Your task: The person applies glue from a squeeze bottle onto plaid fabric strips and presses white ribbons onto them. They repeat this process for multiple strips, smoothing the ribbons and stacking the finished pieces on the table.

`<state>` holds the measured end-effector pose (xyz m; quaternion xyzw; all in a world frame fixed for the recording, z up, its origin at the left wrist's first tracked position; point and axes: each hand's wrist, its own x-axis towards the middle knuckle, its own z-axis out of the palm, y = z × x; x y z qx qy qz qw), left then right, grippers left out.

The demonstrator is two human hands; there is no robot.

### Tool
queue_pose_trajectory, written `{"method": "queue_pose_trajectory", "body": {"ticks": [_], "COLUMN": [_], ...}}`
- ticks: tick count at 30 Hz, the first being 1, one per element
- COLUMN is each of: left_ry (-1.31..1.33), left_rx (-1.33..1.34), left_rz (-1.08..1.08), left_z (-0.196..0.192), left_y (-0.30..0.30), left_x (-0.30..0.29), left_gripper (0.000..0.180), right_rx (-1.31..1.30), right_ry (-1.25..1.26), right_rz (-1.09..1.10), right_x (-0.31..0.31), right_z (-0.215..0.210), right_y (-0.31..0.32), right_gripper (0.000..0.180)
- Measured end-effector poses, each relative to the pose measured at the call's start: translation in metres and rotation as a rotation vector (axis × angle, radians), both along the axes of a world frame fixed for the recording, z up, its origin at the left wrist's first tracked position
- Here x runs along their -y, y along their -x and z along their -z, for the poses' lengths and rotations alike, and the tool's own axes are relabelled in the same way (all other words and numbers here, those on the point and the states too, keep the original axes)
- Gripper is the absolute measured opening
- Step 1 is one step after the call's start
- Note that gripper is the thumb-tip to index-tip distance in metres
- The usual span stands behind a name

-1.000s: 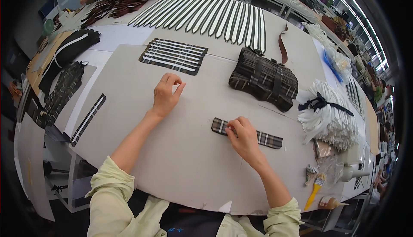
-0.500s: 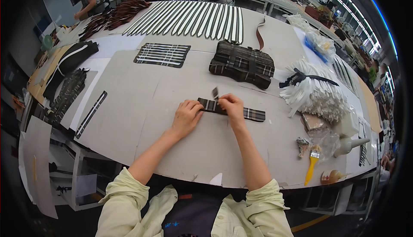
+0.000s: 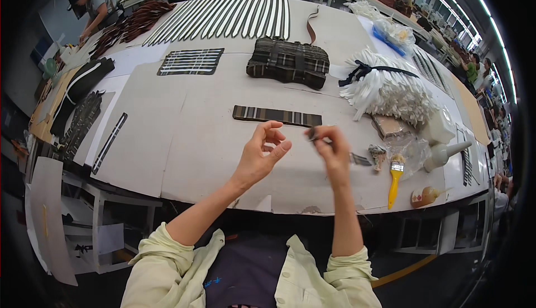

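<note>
A striped brown and grey strip (image 3: 277, 116) lies flat on the table, just beyond my hands. My left hand (image 3: 261, 156) is raised over the near part of the table, its fingers curved and apart with nothing between them. To its right, my right hand (image 3: 335, 157) is closed on another narrow striped strip (image 3: 360, 159). One dark end of that strip sticks out by the fingertips and its tail shows past the far side of the hand. The right hand and its strip are blurred by motion.
Beyond lie a strapped dark plaid bundle (image 3: 288, 62), a row of white-and-dark strips (image 3: 223, 18) and a small striped stack (image 3: 191, 61). At right are tied white strips (image 3: 391, 93), a yellow brush (image 3: 395, 182) and bottles (image 3: 444, 154). A person (image 3: 95, 9) works at far left.
Both hands have left the flat strip and come nearer to me. My right hand has carried the narrow strip right and nearer; my left hand has lifted open. The view has shifted.
</note>
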<state>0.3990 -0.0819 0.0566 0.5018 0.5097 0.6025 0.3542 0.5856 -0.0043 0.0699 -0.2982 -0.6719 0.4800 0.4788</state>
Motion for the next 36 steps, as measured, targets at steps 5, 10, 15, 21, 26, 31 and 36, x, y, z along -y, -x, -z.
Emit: {"method": "queue_pose_trajectory", "body": {"ticks": [5, 10, 15, 21, 26, 31, 36], "left_ry": [0.191, 0.195, 0.230, 0.306, 0.210, 0.246, 0.252], "left_rx": [-0.017, -0.052, -0.116, -0.225, -0.345, -0.406, -0.474], "left_rz": [-0.174, -0.325, -0.364, -0.387, -0.395, -0.381, -0.334], "left_z": [0.041, 0.064, 0.067, 0.065, 0.084, 0.076, 0.076], "left_y": [0.012, 0.044, 0.055, 0.063, 0.080, 0.076, 0.071], "left_x": [0.014, 0.035, 0.038, 0.041, 0.042, 0.039, 0.032], "left_gripper": [0.027, 0.021, 0.018, 0.018, 0.020, 0.021, 0.022], "right_rx": [0.367, 0.446, 0.612, -0.776, -1.891, -2.173, -1.809], "right_ry": [-0.193, -0.111, -0.277, 0.324, 0.279, 0.150, 0.225], "right_rz": [-0.125, -0.078, 0.203, 0.416, 0.204, 0.481, 0.621], "right_x": [0.025, 0.021, 0.000, 0.006, -0.009, -0.055, -0.027], "right_z": [0.068, 0.073, 0.069, 0.053, 0.077, 0.085, 0.070], "right_y": [0.050, 0.029, -0.038, -0.201, -0.299, -0.323, -0.301], "right_gripper": [0.015, 0.015, 0.014, 0.040, 0.071, 0.060, 0.048]}}
